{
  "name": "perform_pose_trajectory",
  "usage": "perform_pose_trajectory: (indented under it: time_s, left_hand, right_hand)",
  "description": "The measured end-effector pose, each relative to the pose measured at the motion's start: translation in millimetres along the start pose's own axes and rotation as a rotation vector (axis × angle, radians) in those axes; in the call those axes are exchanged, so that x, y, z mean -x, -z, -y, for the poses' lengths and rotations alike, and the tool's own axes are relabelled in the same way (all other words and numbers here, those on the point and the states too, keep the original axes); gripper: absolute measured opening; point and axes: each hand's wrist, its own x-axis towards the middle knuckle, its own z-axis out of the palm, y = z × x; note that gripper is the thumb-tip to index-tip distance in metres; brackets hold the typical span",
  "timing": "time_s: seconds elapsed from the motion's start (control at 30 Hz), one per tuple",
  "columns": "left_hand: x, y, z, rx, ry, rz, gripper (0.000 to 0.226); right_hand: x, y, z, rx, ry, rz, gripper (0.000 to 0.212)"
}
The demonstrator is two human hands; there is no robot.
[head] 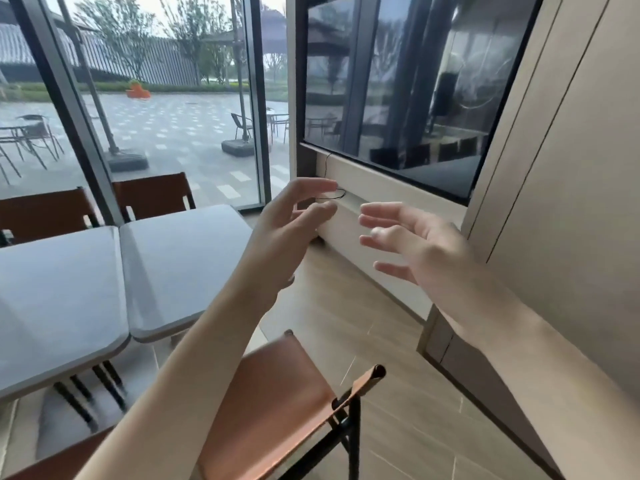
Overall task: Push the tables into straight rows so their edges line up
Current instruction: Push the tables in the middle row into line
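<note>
While both arms reach forward in the air, I see my left hand point(284, 230) with fingers spread and loosely bent, holding nothing, and my right hand point(426, 247) equally apart, fingers relaxed, touching nothing. Two grey tables sit at the left, well clear of both hands: the nearer worktop point(52, 306) and the farther worktop point(180, 258) meet along one seam, their near edges not quite level. A brown leather chair point(277, 403) stands below my left forearm, and two more chairs point(152, 195) back onto the window point(166, 109). A dark screen point(398, 91) hangs on the beige wall.
</note>
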Motion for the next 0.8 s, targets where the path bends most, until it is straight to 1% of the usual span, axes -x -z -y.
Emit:
perform_pose_trajectory:
  time_s: [0.1,0.2,0.37,0.5,0.63,0.8]
  left_hand:
    - [-19,-39,-8,0.005,-0.031,0.053,0.030]
    - [-43,-74,-7,0.010,-0.051,0.099,0.028]
    - [-99,-134,9,0.026,-0.073,0.134,0.030]
    - [-157,-174,27,0.052,-0.085,0.115,0.034]
    - [-218,-208,47,0.110,-0.071,0.054,0.029]
    - [-276,-247,65,0.102,-0.040,0.054,0.030]
  right_hand:
    - [-1,44,-3,-0.051,-0.007,-0.051,0.028]
    - [-11,81,-12,-0.068,-0.009,-0.083,0.027]
    - [-53,144,-35,-0.067,0.011,-0.082,0.025]
    - [-109,191,-51,-0.036,0.025,-0.064,0.023]
    - [-169,236,-67,-0.044,0.009,-0.059,0.022]
    - [-226,278,-92,-0.071,-0.004,-0.065,0.022]
